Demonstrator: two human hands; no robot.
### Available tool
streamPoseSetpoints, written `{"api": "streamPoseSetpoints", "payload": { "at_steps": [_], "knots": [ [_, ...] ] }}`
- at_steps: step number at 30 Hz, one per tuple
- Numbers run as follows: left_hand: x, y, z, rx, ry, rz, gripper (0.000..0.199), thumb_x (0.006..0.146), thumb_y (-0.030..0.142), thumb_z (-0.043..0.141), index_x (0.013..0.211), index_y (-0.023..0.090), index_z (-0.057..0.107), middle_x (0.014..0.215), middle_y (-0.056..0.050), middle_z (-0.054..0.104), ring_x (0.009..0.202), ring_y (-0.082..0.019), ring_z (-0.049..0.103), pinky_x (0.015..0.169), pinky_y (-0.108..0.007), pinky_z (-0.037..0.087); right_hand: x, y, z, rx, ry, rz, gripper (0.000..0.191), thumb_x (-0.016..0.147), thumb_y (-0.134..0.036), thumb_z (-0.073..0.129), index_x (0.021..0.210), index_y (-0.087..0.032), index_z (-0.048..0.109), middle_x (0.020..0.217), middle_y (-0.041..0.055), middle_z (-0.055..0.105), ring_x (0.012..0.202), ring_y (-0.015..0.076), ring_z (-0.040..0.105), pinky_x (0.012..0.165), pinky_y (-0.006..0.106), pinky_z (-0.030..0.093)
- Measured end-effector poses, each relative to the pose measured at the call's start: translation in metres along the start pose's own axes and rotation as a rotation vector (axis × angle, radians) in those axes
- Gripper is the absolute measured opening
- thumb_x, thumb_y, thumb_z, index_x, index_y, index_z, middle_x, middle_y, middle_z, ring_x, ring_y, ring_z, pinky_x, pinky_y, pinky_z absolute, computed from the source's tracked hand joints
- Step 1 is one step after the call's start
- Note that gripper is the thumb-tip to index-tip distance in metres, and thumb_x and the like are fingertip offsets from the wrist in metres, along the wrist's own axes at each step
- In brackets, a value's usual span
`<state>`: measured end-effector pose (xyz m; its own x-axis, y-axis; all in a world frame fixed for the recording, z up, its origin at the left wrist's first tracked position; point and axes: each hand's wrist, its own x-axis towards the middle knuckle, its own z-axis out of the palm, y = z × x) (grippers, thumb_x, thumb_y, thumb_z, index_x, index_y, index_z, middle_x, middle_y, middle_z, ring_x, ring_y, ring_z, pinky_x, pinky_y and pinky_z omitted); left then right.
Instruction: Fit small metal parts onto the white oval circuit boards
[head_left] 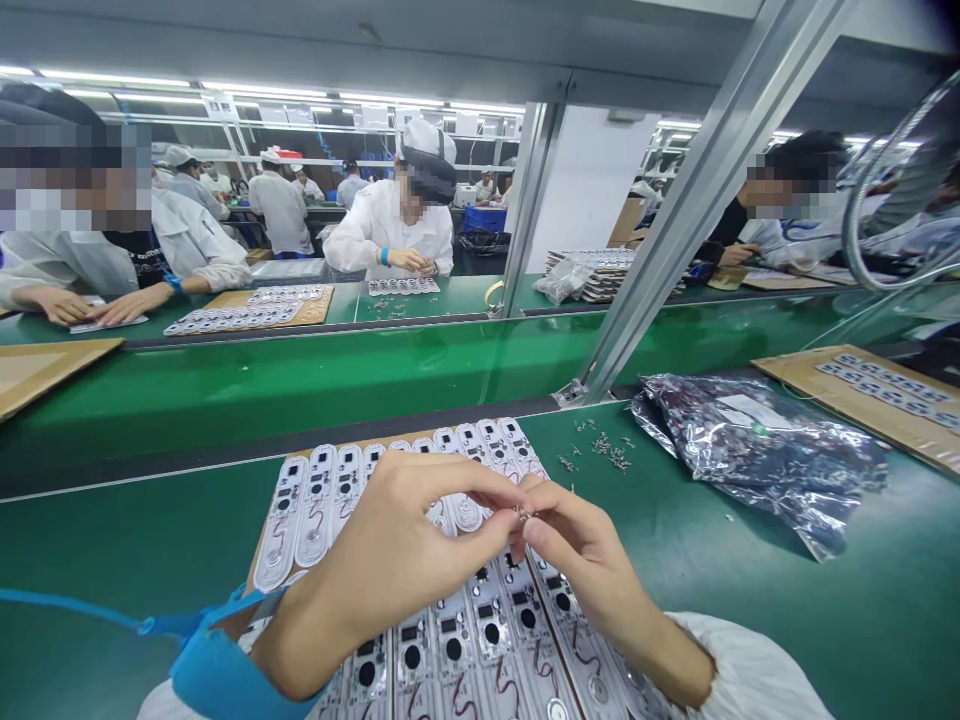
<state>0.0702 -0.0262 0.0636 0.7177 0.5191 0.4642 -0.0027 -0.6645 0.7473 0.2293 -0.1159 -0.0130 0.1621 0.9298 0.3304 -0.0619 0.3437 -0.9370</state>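
My left hand [420,530], with a blue wrist strap [232,660], reaches over the board from the left. Its thumb and fingertips are pinched together with those of my right hand [577,550]. Between the fingertips show tiny metallic pieces [520,513]; which hand bears them is hard to separate, and both touch them. Beneath both hands lie rows of white elongated casings [491,632] with black round parts and dark red wires, on a brown cardboard sheet [268,520].
Small metal pieces [611,452] lie scattered behind my right hand. A shiny plastic bag [757,440] and another cardboard sheet [892,395] are at the right. Beyond the green belt [300,375], people in white work; a metal post [697,180] slants up.
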Motion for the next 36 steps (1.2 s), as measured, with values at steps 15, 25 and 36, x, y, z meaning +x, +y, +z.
{"api": "streamPoseSetpoints", "payload": {
  "at_steps": [15, 25, 36],
  "knots": [
    [0.002, 0.005, 0.0, -0.037, 0.016, -0.036, 0.027, 0.072, 0.001, 0.07, 0.082, 0.025, 0.077, 0.079, 0.01, 0.076, 0.07, -0.008, 0.071, 0.073, -0.015, 0.056, -0.003, 0.004, -0.001, 0.137, -0.066, 0.092, 0.021, 0.092, -0.042, 0.064, 0.084, -0.024, 0.072, 0.064, -0.002, 0.057, 0.054, 0.0103, 0.052, 0.055, 0.025, 0.047],
    [0.0, 0.004, 0.005, 0.057, 0.09, -0.038, 0.018, 0.072, 0.005, 0.069, 0.076, 0.022, 0.074, 0.074, 0.009, 0.075, 0.066, -0.008, 0.07, 0.069, -0.016, 0.056, -0.006, -0.006, 0.007, -0.265, 0.171, -0.091, 0.024, 0.094, -0.037, 0.061, 0.075, -0.025, 0.068, 0.056, -0.0017, 0.057, 0.053, 0.0139, 0.052, 0.055, 0.029, 0.043],
    [0.001, 0.003, 0.009, -0.073, 0.02, -0.177, 0.019, 0.071, 0.005, 0.067, 0.075, 0.022, 0.075, 0.071, 0.009, 0.074, 0.067, -0.007, 0.069, 0.067, -0.014, 0.055, -0.01, -0.002, 0.01, -0.014, 0.166, 0.01, 0.023, 0.091, -0.041, 0.064, 0.076, -0.024, 0.068, 0.055, -0.0044, 0.052, 0.042, 0.0083, 0.046, 0.042, 0.022, 0.039]
  ]
}}
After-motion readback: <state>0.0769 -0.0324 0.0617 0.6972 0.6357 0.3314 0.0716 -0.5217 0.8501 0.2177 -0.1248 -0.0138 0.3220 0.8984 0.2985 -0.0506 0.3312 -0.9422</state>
